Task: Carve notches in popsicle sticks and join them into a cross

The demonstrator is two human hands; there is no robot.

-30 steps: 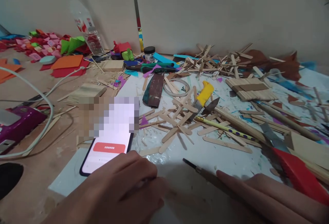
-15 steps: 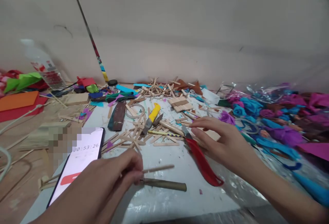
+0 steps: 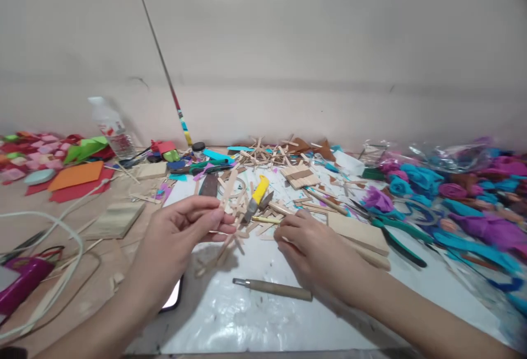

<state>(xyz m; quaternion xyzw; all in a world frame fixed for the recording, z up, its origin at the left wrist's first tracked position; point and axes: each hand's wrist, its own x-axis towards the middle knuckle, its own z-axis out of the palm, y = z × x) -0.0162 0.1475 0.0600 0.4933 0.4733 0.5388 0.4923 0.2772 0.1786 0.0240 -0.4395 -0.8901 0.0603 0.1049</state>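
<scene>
Two hands: left [image 3: 185, 227] pinches a craft stick [image 3: 228, 190], right [image 3: 307, 241] curls empty over scattered sticks [image 3: 263, 224].

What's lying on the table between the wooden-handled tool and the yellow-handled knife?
In the head view, scattered craft sticks lie between the wooden-handled tool and the yellow-handled knife; the right hand rests beside that stretch.

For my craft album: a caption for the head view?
Left hand pinches a craft stick; right hand rests among scattered sticks.

L hand [image 3: 181, 227] pinches craft stick [image 3: 228, 190]; R hand [image 3: 307, 243] on table [image 3: 263, 315].
</scene>
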